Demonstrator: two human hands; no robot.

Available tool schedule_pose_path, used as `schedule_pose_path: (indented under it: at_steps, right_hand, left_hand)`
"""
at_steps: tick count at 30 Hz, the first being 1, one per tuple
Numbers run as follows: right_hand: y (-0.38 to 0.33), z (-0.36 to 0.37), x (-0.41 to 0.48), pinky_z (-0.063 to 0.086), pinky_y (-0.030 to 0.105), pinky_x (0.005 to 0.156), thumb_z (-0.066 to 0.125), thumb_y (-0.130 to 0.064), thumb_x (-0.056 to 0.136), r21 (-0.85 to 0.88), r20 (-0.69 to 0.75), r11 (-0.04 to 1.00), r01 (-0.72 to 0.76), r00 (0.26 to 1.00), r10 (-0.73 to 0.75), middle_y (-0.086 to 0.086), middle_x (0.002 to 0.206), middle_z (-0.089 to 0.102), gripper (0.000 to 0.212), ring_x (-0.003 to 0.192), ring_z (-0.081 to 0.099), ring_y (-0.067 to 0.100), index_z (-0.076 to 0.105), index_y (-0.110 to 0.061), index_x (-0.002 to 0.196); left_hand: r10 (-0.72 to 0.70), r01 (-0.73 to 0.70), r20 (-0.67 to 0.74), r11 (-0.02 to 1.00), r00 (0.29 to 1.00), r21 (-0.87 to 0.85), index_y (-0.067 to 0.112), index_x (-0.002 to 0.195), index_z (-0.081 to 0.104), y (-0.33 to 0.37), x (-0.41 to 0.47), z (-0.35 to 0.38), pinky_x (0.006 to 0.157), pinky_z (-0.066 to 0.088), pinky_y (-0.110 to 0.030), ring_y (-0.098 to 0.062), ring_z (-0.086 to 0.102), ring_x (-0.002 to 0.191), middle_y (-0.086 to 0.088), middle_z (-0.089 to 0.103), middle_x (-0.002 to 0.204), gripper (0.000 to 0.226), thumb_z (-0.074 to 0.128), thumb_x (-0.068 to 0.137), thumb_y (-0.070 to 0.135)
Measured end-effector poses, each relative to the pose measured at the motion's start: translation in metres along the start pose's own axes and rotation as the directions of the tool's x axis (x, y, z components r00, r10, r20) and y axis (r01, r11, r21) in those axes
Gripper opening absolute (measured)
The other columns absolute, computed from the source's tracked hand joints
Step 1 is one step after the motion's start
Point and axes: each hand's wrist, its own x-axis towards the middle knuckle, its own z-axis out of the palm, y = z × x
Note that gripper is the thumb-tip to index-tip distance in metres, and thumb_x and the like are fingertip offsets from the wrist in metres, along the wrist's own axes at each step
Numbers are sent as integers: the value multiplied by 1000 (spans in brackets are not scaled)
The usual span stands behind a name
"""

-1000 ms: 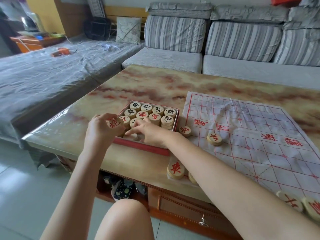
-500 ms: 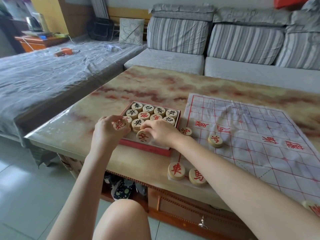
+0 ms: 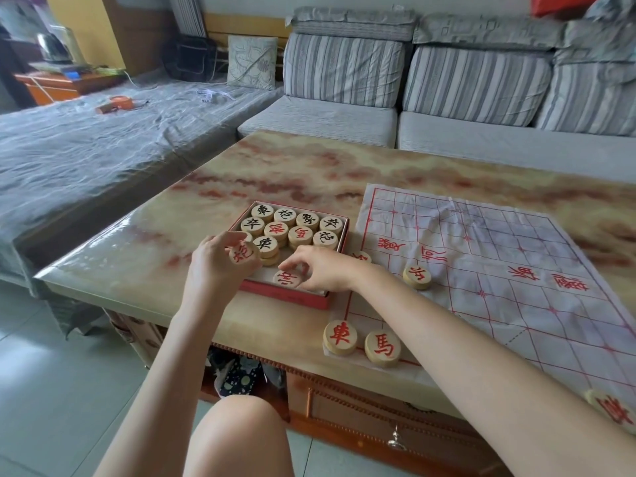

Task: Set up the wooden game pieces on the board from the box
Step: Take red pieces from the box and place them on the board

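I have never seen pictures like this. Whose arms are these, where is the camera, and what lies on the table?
There is no machine: a person wears a camera on the head, so you look down along their bare arms. The left hand holds a round wooden disc with a red character. The right hand pinches a second red-marked disc inside the shallow red box, among more discs. Beside it, on the marble-patterned table, lies the white sheet board with red grid lines, with placed discs on it.
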Motion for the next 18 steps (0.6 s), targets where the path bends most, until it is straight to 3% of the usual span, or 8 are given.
schedule_pose_path:
  at_steps: [4, 8, 11, 15, 18]
  right_hand:
    - [3, 1, -9, 43, 31, 93, 72, -23, 76, 105, -215, 994, 2, 976, 21, 3, 115, 58, 45, 106, 52, 17, 57, -16, 118]
    - [13, -16, -49, 44, 18, 78, 76, -22, 73, 353, -440, 935, 44, 889, 124, -4, 101, 59, 42, 90, 55, 8, 58, -18, 111]
    - [29, -20, -92, 39, 9, 71, 78, -25, 72, 388, -448, 921, -17, 870, 205, -7, 98, 61, 41, 82, 53, -1, 60, -21, 109]
    - [50, -13, -142, 42, 18, 75, 79, -29, 70, 444, -430, 888, -122, 840, 331, -9, 97, 62, 43, 82, 53, 7, 59, -22, 107]
    - [62, -14, -179, 43, 14, 77, 79, -31, 71, 465, -435, 870, -162, 814, 385, -10, 101, 63, 42, 91, 57, 5, 59, -26, 108]
  left_hand:
    - [35, -34, 15, 999, 999, -15, 20, 116, 60, 5, -2, 4, 87, 50, -38, -22, 60, 99, -5, 63, 111, 52, 79, 67, 19]
    - [79, -78, 12, 995, 997, -61, 24, 120, 57, 19, -7, 13, 88, 50, -39, -20, 61, 98, 0, 65, 109, 58, 80, 66, 20]
    - [143, -137, 48, 984, 988, -115, 22, 123, 55, 38, -17, 26, 80, 48, -26, -13, 60, 95, 3, 65, 106, 63, 81, 66, 20]
    - [210, -181, 125, 962, 970, -206, 25, 124, 53, 65, -35, 53, 81, 45, -19, -8, 59, 97, 9, 63, 103, 67, 82, 64, 21]
    - [234, -184, 198, 953, 952, -241, 26, 120, 54, 80, -46, 72, 75, 46, -14, -8, 60, 96, 12, 63, 101, 60, 81, 66, 21]
